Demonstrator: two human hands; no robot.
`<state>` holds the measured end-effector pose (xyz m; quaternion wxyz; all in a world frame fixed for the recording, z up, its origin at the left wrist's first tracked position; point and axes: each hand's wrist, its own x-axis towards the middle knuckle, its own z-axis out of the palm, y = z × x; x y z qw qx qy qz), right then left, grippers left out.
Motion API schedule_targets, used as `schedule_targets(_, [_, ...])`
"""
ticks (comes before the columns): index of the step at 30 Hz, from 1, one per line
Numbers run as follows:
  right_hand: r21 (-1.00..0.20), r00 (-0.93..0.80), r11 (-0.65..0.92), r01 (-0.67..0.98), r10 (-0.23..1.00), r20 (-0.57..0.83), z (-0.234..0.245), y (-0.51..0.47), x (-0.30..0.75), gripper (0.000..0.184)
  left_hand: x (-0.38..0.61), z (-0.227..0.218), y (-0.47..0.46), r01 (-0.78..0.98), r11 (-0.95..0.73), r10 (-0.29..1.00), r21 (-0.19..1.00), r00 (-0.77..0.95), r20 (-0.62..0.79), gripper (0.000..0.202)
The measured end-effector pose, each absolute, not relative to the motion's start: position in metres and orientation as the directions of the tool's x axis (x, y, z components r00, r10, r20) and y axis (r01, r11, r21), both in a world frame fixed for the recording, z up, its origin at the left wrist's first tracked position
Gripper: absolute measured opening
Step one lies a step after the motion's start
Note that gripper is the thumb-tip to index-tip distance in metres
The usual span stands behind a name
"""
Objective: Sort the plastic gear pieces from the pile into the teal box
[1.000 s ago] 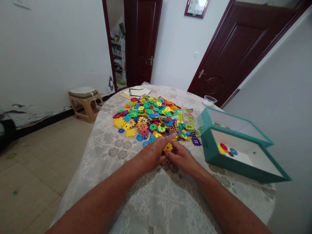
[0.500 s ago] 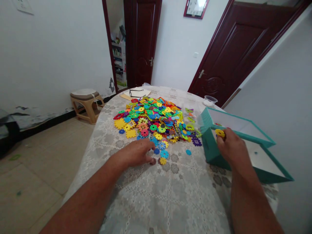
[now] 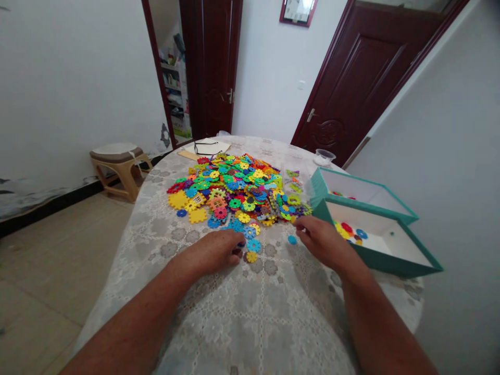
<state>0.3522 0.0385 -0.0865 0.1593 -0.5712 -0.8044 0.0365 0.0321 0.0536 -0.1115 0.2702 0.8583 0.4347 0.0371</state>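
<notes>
Back over the table [image 3: 242, 312] comes the right hand [image 3: 324, 240], which in the earlier frame holds a yellow piece above the nearer teal box [image 3: 385, 262]; the left hand [image 3: 221, 250] stays low, at the near side of the heap of plastic pieces [image 3: 234, 177]. From the left, a stool [image 3: 116, 152] with a padded top stands apart from the table. Dark-framed glasses [image 3: 196, 149] lie near the table's far edge, on pale paper [image 3: 219, 148]. At the heap's near left lie a dark blue disc [image 3: 182, 213] and a yellow square piece [image 3: 197, 215]. The left hand's thumb and fingers curl about a dark blue piece [image 3: 241, 244], partly hidden; whether it is gripped, I cannot tell. Just right of it lie a light blue disc [image 3: 253, 245] and a yellow disc [image 3: 252, 257]. The right hand's fingers bend toward its thumb, and I cannot tell whether they hold anything; a small blue disc [image 3: 292, 240] lies just beside. Farther right, the nearer teal box contains red, yellow, blue and brown pieces [image 3: 346, 227], with a second teal box [image 3: 363, 187] behind it.
</notes>
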Motion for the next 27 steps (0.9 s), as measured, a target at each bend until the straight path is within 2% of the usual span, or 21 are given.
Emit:
schedule_targets(4, [-0.099,-0.243,0.238,0.966,0.969,-0.043,-0.109,0.041,0.338,0.029,0.037,-0.110,0.051,0.712,-0.494,0.749,0.500,0.640,-0.172,0.018])
schedule_targets(7, [-0.056,-0.195,0.188,0.981,0.966,-0.172,-0.116,0.046,0.340,0.026,0.042,-0.111,0.049,0.678,-0.503,0.724,0.536,0.669,-0.167,0.020])
schedule_targets(13, [-0.159,-0.233,0.205,0.966,0.954,-0.186,-0.117,0.055,0.345,0.016,0.054,-0.120,0.045,0.720,-0.496,0.763,0.486,0.628,-0.151,0.018])
schedule_targets(18, [-0.274,-0.248,0.193,0.942,0.951,-0.183,-0.121,0.060,0.355,0.028,0.054,-0.125,0.045,0.711,-0.502,0.761,0.493,0.634,-0.140,0.015])
schedule_targets(22, [-0.297,-0.265,0.186,0.937,0.930,-0.254,-0.121,0.061,0.358,0.013,0.053,-0.128,0.045,0.703,-0.501,0.763,0.505,0.634,-0.125,0.016])
schedule_targets(27, [-0.271,-0.255,0.192,0.943,0.941,-0.223,-0.116,0.057,0.363,0.014,0.054,-0.129,0.043,0.699,-0.516,0.764,0.495,0.637,-0.102,0.015])
